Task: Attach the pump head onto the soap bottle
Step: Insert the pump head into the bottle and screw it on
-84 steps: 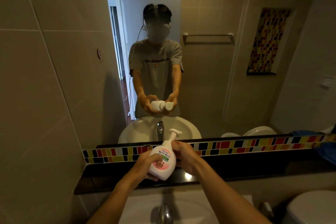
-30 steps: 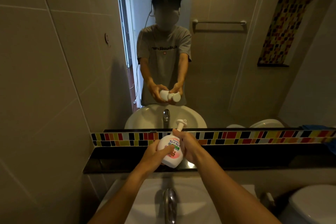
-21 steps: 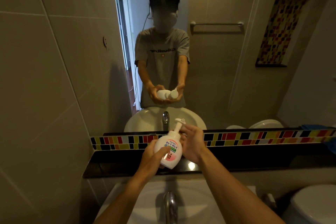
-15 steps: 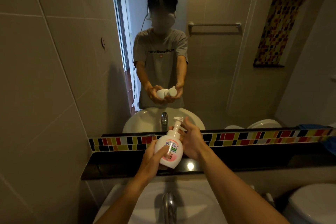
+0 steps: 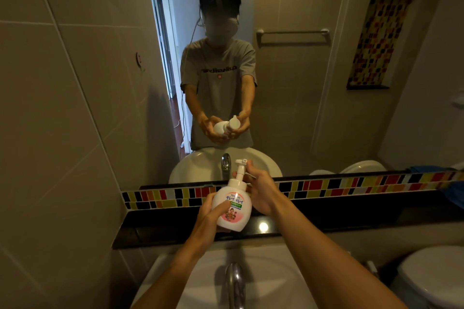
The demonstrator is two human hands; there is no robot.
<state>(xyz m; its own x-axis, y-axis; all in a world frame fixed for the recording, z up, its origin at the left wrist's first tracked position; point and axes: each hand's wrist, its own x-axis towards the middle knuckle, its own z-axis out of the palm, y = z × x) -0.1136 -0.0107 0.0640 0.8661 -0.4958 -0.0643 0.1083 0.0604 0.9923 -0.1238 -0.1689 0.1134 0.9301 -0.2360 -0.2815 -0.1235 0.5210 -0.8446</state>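
Note:
A white soap bottle [image 5: 234, 204] with a pink and green label is held nearly upright above the black ledge. My left hand [image 5: 209, 216] wraps its lower left side, thumb across the label. The white pump head [image 5: 240, 168] sits on the bottle's neck, nozzle pointing right. My right hand [image 5: 261, 189] is on the right of the neck, fingers curled around the pump collar. The mirror shows both hands on the bottle.
A white sink [image 5: 256, 278] with a chrome tap [image 5: 234, 281] lies below my arms. A black ledge [image 5: 351, 216] and a coloured tile strip [image 5: 351, 184] run under the mirror. A toilet [image 5: 431, 276] stands at the lower right, a tiled wall [image 5: 62, 133] on the left.
The bottle has come from tilted right to nearly upright. My right hand has shifted from the bottle's shoulder up to the pump collar. The view has dipped slightly.

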